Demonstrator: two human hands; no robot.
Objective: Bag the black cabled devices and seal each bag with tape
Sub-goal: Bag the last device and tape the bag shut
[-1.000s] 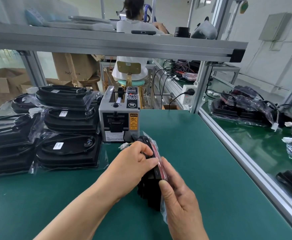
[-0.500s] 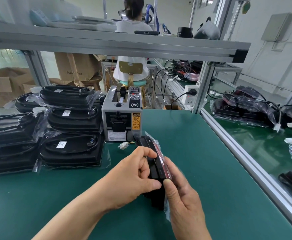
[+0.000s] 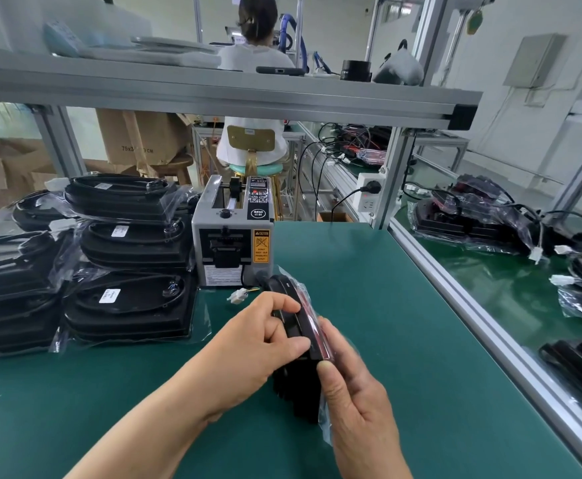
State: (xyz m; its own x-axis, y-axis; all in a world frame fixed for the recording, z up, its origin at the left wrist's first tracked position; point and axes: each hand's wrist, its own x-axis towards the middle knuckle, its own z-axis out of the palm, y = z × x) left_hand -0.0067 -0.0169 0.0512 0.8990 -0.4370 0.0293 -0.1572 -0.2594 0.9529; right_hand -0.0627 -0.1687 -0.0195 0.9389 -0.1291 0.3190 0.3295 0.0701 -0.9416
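Hands meet over the green mat (image 3: pixel 403 340) in the head view. Between them the black device (image 3: pixel 294 388) stands on edge, its long axis running away toward the tape dispenser (image 3: pixel 232 236) just beyond. The left hand (image 3: pixel 258 347) curls over its top edge, while the right hand (image 3: pixel 358 399) pinches the clear bag (image 3: pixel 306 292) against its right face. For tape, I judge the left hand nearer.
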